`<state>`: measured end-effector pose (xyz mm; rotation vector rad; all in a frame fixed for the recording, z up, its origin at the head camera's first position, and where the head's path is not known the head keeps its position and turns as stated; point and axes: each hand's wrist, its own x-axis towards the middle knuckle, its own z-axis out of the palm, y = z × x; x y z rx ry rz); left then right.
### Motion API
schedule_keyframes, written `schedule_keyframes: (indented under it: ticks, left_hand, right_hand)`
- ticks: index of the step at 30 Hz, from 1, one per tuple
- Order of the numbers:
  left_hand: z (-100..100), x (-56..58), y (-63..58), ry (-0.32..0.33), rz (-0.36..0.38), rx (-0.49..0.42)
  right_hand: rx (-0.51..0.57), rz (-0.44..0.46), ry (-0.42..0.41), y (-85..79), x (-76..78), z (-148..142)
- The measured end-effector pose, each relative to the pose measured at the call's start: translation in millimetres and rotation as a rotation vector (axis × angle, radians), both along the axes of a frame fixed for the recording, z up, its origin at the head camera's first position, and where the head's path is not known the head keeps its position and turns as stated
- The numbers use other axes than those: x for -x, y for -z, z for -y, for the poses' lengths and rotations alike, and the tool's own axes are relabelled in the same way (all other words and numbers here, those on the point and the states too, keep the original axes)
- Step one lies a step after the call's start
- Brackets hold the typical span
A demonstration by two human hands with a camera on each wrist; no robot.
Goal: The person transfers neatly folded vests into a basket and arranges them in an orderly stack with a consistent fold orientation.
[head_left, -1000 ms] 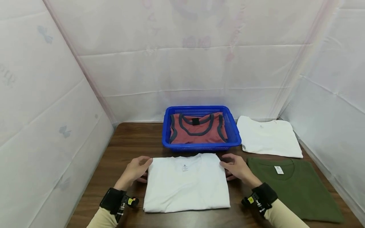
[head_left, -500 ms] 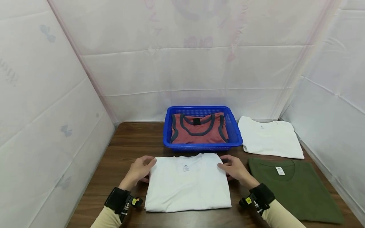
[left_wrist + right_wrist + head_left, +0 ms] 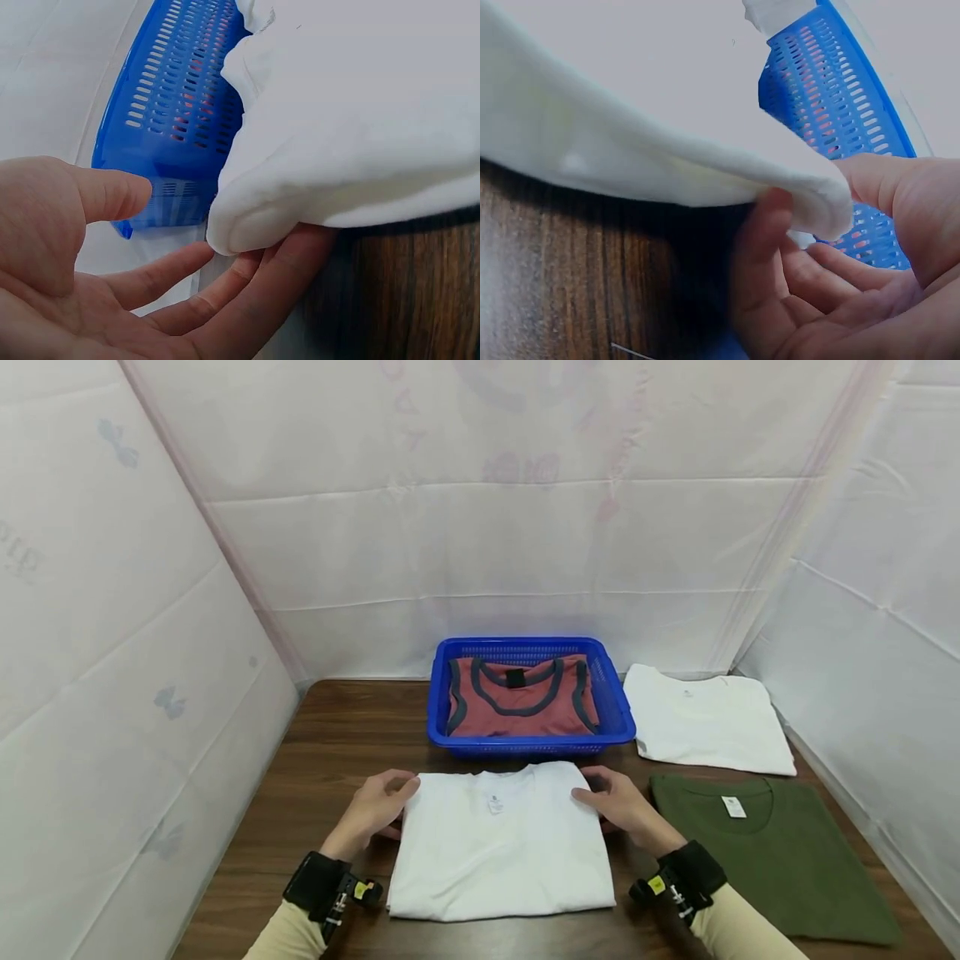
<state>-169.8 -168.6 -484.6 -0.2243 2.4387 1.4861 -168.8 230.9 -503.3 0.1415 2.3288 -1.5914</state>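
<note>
A folded white T-shirt (image 3: pixel 502 852) lies on the table in front of the person, its neck label facing up. At its far left corner is the left hand (image 3: pixel 381 802). In the left wrist view, the left fingers (image 3: pixel 277 292) reach under the folded edge, while the left thumb (image 3: pixel 124 196) stays apart from the cloth. The right hand (image 3: pixel 618 802) pinches the far right corner, with its thumb on top. Seen from the right wrist, that corner sits between the thumb and the right fingers (image 3: pixel 769 232), slightly raised above the wood.
Beyond the shirt stands a blue plastic basket (image 3: pixel 525 743) holding a folded red shirt (image 3: pixel 498 718) with dark trim. A second folded white shirt (image 3: pixel 705 722) lies at the back right. Nearer is a folded dark green T-shirt (image 3: pixel 780 860). White sheeting (image 3: pixel 495 552) encloses the wooden table (image 3: pixel 352 718).
The left hand has moved right along the shirt's side, and the white T-shirt has shifted slightly right. The right hand has come in over its corner, thumb now on the cloth.
</note>
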Motion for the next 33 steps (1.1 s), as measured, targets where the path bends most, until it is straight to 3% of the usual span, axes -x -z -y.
schedule_keyframes:
  ticks: [3, 10, 15, 24, 33]
  left_hand:
    - [-3.2, 1.4, 1.1, 0.001, 0.007, -0.025]
    - [-6.5, 4.9, 5.0, 0.017, 0.055, -0.227]
    - [-7.9, 8.0, 5.6, 0.006, 0.100, -0.309]
    - [-16.4, 13.9, 12.2, 0.065, 0.113, -0.338]
    - [-24.9, 18.4, 14.9, 0.184, 0.071, -0.308]
  right_hand:
    - [-0.008, 0.016, -0.005, 0.2, 0.3, -1.7]
    - [-0.022, 0.037, 0.008, -2.0, 0.8, -8.8]
    - [-0.042, 0.035, 0.004, -0.9, 1.3, -18.6]
    - [0.219, 0.116, -0.034, 2.1, 3.8, -35.3]
    - [0.159, 0.076, -0.045, -1.8, 2.2, -40.4]
